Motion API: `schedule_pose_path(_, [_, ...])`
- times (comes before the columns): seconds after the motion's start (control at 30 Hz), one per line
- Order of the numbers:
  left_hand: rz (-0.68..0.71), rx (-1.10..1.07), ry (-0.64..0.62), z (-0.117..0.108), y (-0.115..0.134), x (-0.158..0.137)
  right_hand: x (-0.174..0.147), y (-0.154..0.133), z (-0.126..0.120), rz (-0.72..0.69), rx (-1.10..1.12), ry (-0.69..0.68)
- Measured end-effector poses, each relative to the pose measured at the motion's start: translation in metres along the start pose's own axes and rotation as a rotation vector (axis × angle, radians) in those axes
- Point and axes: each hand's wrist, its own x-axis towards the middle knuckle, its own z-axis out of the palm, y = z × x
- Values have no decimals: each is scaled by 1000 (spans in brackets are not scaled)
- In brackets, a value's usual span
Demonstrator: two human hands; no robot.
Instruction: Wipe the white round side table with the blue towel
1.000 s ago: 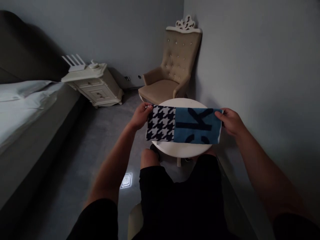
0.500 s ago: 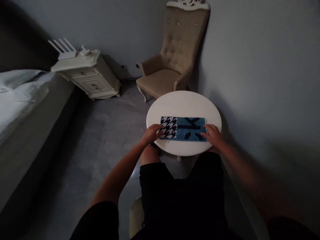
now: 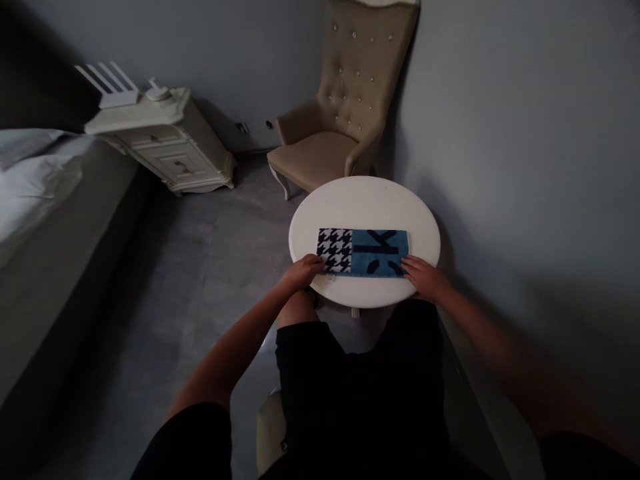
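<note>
A folded towel (image 3: 377, 250) lies flat and lengthwise on a round white table (image 3: 370, 200). Its left part has a black-and-white houndstooth pattern; the rest is blue with large dark letters. At the towel's near left corner rests my left hand (image 3: 303, 271), its fingers stretched out over the edge. My right hand (image 3: 424, 275) touches the near right corner, fingers apart and lying on the blue fabric. Both thumbs are hard to make out.
Behind the table stands a brown tufted armchair (image 3: 313, 157). A white nightstand (image 3: 177, 150) at the back left carries a white router (image 3: 119, 99) with several antennas. Along the left side is a bed (image 3: 65, 207); a grey wall (image 3: 525, 133) rises on the right.
Both hands have slid toward me, from the towel's short sides to its near corners. The whole view has shifted slightly; the towel stays flat on the table.
</note>
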Motion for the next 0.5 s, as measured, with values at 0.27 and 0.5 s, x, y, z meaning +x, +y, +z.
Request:
schedule_pose_path(0.27, [30, 77, 58, -16, 19, 1, 15, -19, -18, 117, -48, -44])
schedule_pose_path(0.5, [25, 12, 153, -1, 17, -17, -6, -19, -11, 106, -45, -8])
